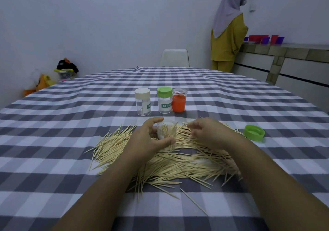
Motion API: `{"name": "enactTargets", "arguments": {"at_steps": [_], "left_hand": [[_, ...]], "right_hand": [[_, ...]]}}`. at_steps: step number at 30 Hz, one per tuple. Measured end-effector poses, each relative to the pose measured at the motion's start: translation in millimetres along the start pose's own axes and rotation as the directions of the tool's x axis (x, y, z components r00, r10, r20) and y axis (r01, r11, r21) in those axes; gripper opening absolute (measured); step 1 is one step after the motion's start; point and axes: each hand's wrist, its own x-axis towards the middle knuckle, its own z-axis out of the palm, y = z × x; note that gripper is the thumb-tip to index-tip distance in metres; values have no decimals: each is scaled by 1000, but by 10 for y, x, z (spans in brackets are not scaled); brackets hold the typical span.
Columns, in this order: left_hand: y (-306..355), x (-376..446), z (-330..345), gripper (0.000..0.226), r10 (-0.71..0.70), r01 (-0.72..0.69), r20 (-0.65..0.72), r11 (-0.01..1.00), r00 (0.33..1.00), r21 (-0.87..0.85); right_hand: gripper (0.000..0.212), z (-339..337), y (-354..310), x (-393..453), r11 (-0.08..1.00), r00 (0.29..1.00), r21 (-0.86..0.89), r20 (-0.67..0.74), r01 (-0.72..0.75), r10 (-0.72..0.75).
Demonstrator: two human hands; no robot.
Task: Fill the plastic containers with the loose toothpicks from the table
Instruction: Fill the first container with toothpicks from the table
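I take the open container (167, 134) as my landmark. It stands upright in the middle of the toothpick pile, with its mouth up, and my left hand (151, 138) grasps it: the thumb lies across its near wall and the fingers curl round the far side. A few toothpicks already stand inside it, leaning, with their tips above the rim.

My right hand (204, 132) is just to the right of the container, near its rim but apart from it. Its fingers are curled together, as for a pinch. The picture is blurred there, so I cannot tell if it holds toothpicks or nothing.

The loose toothpicks (178, 163) lie flat on the tabletop (53, 141), all around the container, and most of them are on its near side and to its right. Their long axis runs mostly left to right, so it is across the upright axis of the container. I judge this is the point of the coming move: a bunch taken from the pile must be turned to stand on end before it can go down into the mouth. The right hand is the nearer one for this, because the left is busy with the container.

Beyond the container stand three closed containers in a row (161, 100). A green lid (254, 132) lies well to the right of it.
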Motion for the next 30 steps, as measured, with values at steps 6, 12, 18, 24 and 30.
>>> {"name": "enactTargets", "arguments": {"at_steps": [6,12,18,24,30], "left_hand": [[-20,-2,-4,66,-9,9,2,999,1000,-38],[-33,7,5,69,-8,8,6,999,1000,-35],[-31,6,-11,64,-15,15,2,1000,1000,-21],[-30,-3,-21,65,-19,19,-16,999,1000,-27],[-31,2,-23,66,-13,13,-25,1000,1000,-11]], "right_hand": [[9,29,46,-19,878,993,-479,92,-22,75],[16,118,-31,-16,751,998,-658,-7,-53,65],[17,157,-79,-66,721,994,-692,-103,-48,-33],[17,107,-23,-7,767,981,-634,-193,-100,-31],[18,96,-30,47,998,946,-57,-322,27,-44]]}}
